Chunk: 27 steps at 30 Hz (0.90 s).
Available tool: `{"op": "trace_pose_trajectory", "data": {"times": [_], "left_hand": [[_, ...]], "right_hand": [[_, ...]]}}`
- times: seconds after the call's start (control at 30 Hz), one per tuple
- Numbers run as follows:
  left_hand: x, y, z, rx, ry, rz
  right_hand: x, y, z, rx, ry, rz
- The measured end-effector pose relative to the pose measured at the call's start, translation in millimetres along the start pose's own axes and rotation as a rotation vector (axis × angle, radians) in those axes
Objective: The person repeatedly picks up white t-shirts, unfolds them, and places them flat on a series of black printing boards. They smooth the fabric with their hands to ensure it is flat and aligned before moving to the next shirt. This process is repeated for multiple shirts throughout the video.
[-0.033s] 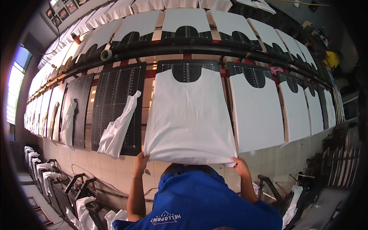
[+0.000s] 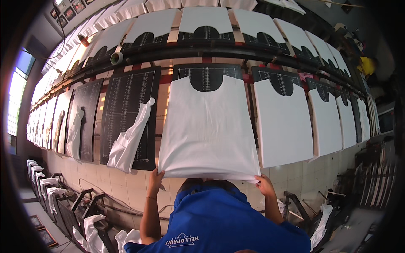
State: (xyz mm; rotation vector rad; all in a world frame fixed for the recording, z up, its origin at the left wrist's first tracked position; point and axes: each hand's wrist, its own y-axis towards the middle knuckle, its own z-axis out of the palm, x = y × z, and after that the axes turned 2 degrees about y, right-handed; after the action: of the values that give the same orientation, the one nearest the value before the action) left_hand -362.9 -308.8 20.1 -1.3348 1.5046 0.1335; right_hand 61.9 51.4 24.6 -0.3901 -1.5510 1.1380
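Left hand: fingers pinching the near left corner of a white fabric T-shirt.
Right hand: fingers pinching the shirt's near right corner.
Shirt: centre, over a flat black board with white markings, neck opening far.
Left side: crumpled white cloth on another black, white-marked board.
Right side: smooth white shirt on a third black board.

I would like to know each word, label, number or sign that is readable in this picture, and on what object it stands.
Blue shirt: white lettering with a pointed outline; I describe this print but do not copy it.
Black board, left of the white shirt: white scale marks; any numbers are too small to read.
White shirt: no print visible.
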Motion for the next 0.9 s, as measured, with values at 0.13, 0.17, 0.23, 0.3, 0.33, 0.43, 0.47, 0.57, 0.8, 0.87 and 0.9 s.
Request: {"op": "trace_pose_trajectory", "data": {"times": [0.13, 0.17, 0.23, 0.3, 0.33, 0.43, 0.47, 0.57, 0.8, 0.87, 0.9], "left_hand": [[21, -33, -5, -0.014, 0.151, -0.102], [30, -37, -3, -0.029, 0.147, -0.110], [46, -44, 1, -0.056, 0.144, -0.121], [53, -42, 4, -0.092, 0.246, -0.053], [52, -37, 5, -0.108, 0.295, -0.015], [3, -26, -4, 0.088, 0.538, 0.118], [-26, -17, -5, 0.179, 0.623, 0.135], [-138, 53, 17, 0.288, 0.447, 0.284], [-271, 243, 105, -0.357, 0.610, 0.957], [-285, 271, 114, -0.345, 0.672, 0.942], [-289, 279, 115, -0.342, 0.703, 0.934]], "right_hand": [[-47, -9, -20, -0.040, -0.142, 0.140], [-54, -8, -23, -0.042, -0.152, 0.155], [-68, -5, -30, -0.072, -0.168, 0.177], [-64, -3, -30, -0.112, -0.344, 0.222], [-63, -2, -30, -0.135, -0.430, 0.244], [-30, 25, -30, 0.056, -1.332, 0.001], [19, 20, 3, -0.031, -1.287, -0.019], [158, 30, 96, -0.134, -1.010, -0.315], [295, 208, 221, -0.285, -1.193, -1.438], [305, 226, 232, -0.298, -1.277, -1.377], [309, 229, 236, -0.302, -1.319, -1.349]]}}
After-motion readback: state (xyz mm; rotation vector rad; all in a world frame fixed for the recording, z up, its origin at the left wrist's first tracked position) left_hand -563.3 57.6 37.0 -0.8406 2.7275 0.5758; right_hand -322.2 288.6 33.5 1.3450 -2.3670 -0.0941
